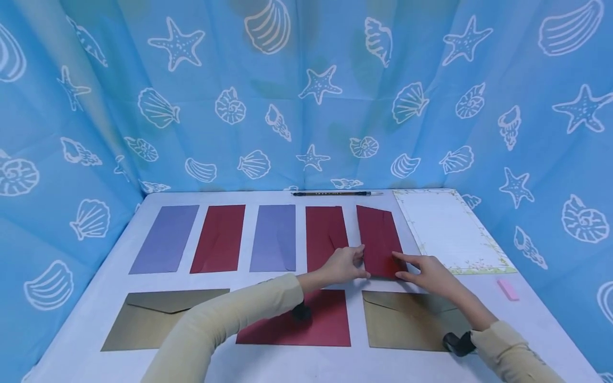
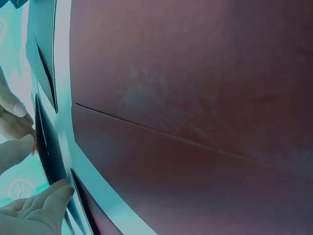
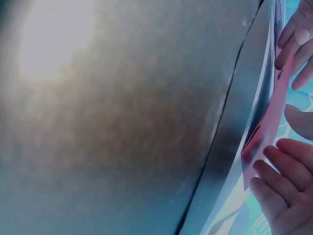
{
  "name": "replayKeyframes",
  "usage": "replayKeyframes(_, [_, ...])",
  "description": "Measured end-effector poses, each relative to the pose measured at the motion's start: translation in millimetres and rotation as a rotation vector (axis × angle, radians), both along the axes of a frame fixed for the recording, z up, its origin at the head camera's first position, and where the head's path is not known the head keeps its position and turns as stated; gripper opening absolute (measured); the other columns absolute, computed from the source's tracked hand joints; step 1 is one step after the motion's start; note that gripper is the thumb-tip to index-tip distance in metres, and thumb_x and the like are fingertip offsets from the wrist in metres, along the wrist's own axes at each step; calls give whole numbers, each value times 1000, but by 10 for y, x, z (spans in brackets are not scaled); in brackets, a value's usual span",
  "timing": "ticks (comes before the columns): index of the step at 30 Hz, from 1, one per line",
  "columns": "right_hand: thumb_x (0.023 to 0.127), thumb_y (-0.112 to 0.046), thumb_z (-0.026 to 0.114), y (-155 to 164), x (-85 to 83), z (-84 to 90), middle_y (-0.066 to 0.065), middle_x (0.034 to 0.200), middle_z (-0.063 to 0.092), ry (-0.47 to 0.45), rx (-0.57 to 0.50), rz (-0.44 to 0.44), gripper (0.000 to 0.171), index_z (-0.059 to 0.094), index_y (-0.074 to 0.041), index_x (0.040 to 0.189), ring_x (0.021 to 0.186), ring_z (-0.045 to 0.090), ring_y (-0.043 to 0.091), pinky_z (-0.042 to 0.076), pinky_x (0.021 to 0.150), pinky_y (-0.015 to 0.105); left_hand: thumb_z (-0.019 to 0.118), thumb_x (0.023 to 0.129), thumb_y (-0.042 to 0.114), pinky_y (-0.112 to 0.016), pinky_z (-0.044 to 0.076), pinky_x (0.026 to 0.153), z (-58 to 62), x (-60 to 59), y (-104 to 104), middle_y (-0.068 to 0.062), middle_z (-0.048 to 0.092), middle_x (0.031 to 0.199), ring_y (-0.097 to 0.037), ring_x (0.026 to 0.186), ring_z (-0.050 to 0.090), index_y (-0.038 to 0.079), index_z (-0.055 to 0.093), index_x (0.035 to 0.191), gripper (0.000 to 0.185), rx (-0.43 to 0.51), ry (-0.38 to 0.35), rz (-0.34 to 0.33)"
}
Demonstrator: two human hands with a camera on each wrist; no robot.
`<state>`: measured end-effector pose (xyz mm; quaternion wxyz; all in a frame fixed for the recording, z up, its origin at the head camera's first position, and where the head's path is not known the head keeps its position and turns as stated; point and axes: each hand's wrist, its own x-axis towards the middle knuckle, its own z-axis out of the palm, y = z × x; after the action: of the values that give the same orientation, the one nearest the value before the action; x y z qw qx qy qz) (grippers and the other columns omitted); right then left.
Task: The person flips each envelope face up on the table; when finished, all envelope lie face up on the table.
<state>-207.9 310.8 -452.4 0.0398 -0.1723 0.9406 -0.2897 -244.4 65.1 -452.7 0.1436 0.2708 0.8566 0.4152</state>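
Observation:
A dark red envelope [image 1: 379, 239] lies between my two hands in the head view, its near edge a little raised off the table. My left hand [image 1: 341, 264] has fingers and thumb spread apart at its left edge. On the opposite side, my right hand [image 1: 428, 272] reaches its right edge with index finger and thumb apart. In the right wrist view the pink-looking envelope [image 3: 274, 117] stands at a slant between the hands, and the right hand [image 3: 286, 181] has its fingers extended. The exact contact of the fingertips is hard to make out.
Purple envelopes [image 1: 165, 239] and red envelopes [image 1: 218, 239] form the back row. Nearer are gold envelopes [image 1: 148, 319] and a larger red one [image 1: 330, 319]. A brush pen [image 1: 330, 193], bordered letter paper [image 1: 445, 229] and pink eraser [image 1: 507, 290] lie behind and right.

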Motion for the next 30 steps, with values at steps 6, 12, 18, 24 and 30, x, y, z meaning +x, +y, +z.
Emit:
replayKeyframes(6, [87,-16,73,11,-12,-1,29,124,58,-11,26,17,55,53,4,134,109,57,44,55,73,29,76,84,13,-14,46,70,-9,-10,17,-12,55,136,-12,125,51,-1,37,146,74,-30,-18,6])
replayKeyframes(12, [87,-19,73,27,-26,-4,27,126,57,-12,30,4,57,53,3,135,111,56,44,56,78,34,76,84,13,-14,46,64,3,-20,42,-10,54,137,-12,125,51,0,38,146,74,-68,6,4])
replayKeyframes(18, [87,-19,73,48,-4,20,27,125,58,4,14,17,57,52,3,135,112,56,45,56,77,35,76,85,19,-14,42,53,-10,-27,27,-10,63,126,-6,75,63,3,41,145,71,-115,96,-21])
replayKeyframes(24, [85,-19,75,87,44,51,22,120,63,41,53,53,55,56,1,133,108,60,40,56,71,27,73,87,28,-11,42,53,-33,-63,-11,1,57,64,-6,45,40,11,44,145,67,-253,288,-234])
replayKeyframes(30, [84,-16,75,82,78,59,18,114,65,40,140,92,49,61,-1,128,98,61,32,54,69,26,68,91,31,-8,41,59,-82,-91,4,6,53,65,-3,53,44,11,47,144,61,-340,384,-399])
